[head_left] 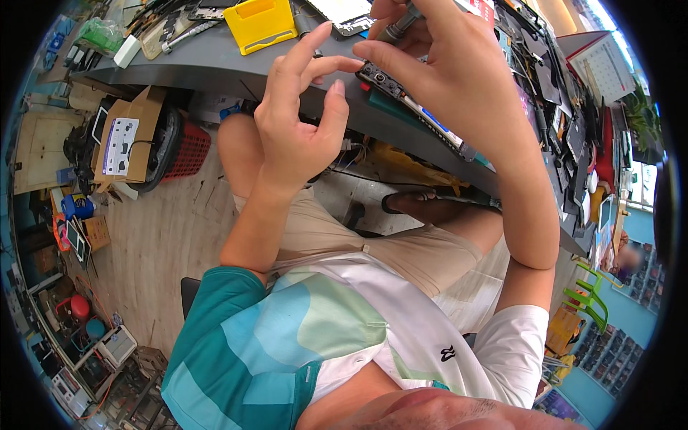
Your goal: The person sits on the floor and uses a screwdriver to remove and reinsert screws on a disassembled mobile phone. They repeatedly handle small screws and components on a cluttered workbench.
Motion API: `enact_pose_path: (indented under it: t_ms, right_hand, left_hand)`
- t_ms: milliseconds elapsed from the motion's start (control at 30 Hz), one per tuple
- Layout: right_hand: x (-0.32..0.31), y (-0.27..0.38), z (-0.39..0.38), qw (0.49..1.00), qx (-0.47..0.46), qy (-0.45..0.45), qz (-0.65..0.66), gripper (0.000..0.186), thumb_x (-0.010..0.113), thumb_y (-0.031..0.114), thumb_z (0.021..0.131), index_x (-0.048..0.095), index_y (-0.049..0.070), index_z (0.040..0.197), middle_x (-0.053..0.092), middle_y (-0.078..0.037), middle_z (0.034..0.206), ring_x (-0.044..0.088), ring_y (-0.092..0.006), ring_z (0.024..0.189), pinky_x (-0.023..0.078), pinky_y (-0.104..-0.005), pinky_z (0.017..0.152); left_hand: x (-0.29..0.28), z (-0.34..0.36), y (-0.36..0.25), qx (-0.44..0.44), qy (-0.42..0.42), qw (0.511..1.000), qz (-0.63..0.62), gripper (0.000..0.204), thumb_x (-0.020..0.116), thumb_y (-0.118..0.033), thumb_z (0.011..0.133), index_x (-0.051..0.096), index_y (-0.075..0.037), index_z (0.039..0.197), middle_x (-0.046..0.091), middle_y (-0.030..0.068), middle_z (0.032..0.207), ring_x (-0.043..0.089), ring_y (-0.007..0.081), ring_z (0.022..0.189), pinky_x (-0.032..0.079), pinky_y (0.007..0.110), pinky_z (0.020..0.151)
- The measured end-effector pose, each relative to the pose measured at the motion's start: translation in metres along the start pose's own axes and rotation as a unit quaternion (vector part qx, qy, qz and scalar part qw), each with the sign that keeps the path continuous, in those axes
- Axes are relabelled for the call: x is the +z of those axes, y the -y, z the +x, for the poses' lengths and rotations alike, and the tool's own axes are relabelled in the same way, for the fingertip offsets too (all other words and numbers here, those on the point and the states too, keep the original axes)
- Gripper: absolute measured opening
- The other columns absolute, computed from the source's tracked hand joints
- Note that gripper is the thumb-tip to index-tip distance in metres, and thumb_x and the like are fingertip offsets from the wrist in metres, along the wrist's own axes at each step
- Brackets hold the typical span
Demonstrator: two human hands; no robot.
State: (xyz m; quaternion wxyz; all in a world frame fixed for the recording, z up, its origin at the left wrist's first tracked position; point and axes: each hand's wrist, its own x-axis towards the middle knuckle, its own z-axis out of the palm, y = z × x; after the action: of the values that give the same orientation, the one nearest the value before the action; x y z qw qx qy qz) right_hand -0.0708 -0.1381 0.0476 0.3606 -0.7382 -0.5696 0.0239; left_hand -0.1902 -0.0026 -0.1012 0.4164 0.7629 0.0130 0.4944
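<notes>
An opened phone (419, 109) lies at the near edge of the grey workbench, its camera end and inner parts showing. My left hand (297, 132) is open beside it, fingers apart. One of its fingertips reaches the phone's camera corner; I cannot tell whether it presses there. Over the phone, my right hand (459, 68) pinches a grey, ridged, round-handled tool, seemingly a screwdriver (398, 26). Its tip is hidden by my fingers. Under the phone shows a green mat (387, 105).
A yellow stand (260, 25) and a device with a white panel (344, 13) sit farther back on the bench. Several dark phone parts (566, 150) crowd the right side. On the floor at left stand a cardboard box (136, 132) and a red basket (190, 149).
</notes>
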Motion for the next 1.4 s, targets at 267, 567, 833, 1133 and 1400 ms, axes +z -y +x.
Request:
enact_pose_path:
  t_ms: [267,567,833,1133,1400]
  right_hand:
    - [-0.005,0.002,0.007,0.999,-0.033,0.026,0.020,0.031,0.078,0.006,0.092,0.055,0.001,0.113,0.071,-0.018,0.088,0.074,-0.0352,0.080,0.057,-0.0417,0.069]
    - [-0.001,0.007,0.018,0.984,-0.009,0.053,-0.167,0.035,0.080,0.021,0.093,0.055,0.001,0.109,0.069,-0.020,0.078,0.070,-0.0440,0.077,0.054,-0.0493,0.067]
    - [-0.016,-0.002,0.024,0.974,-0.066,0.104,-0.189,0.033,0.077,0.021,0.093,0.056,0.002,0.110,0.070,-0.021,0.082,0.072,-0.0443,0.084,0.055,-0.0493,0.071]
    - [0.002,-0.005,0.034,0.967,0.032,0.098,-0.231,0.035,0.078,0.021,0.092,0.057,0.001,0.113,0.071,-0.022,0.087,0.072,-0.0443,0.087,0.055,-0.0495,0.074]
    - [0.005,-0.002,0.031,0.969,0.062,0.086,-0.224,0.038,0.080,0.021,0.091,0.055,0.001,0.112,0.070,-0.021,0.080,0.071,-0.0438,0.083,0.054,-0.0489,0.073]
  left_hand:
    - [-0.001,0.000,0.004,0.018,-0.007,0.999,0.035,0.064,0.071,0.008,0.088,0.060,-0.002,0.150,0.079,0.0083,0.109,0.071,0.0171,0.093,0.058,0.029,0.084]
    - [-0.001,-0.004,-0.021,-0.208,0.011,0.978,-0.011,0.056,0.072,-0.004,0.101,0.054,0.000,0.154,0.076,0.0101,0.118,0.060,0.0078,0.077,0.047,0.019,0.066]
    - [-0.018,0.012,-0.033,-0.397,0.050,0.853,-0.336,0.069,0.066,-0.001,0.100,0.037,0.006,0.162,0.070,0.0310,0.124,0.063,0.0106,0.058,0.043,0.022,0.050]
    - [-0.013,0.011,-0.022,-0.368,0.034,0.859,-0.353,0.070,0.060,-0.006,0.101,0.031,0.014,0.162,0.070,0.0398,0.121,0.064,0.0163,0.055,0.030,0.022,0.043]
    - [-0.011,0.011,-0.020,-0.358,0.026,0.864,-0.353,0.071,0.059,-0.003,0.100,0.032,0.010,0.164,0.072,0.0370,0.115,0.066,0.0159,0.057,0.035,0.021,0.047]
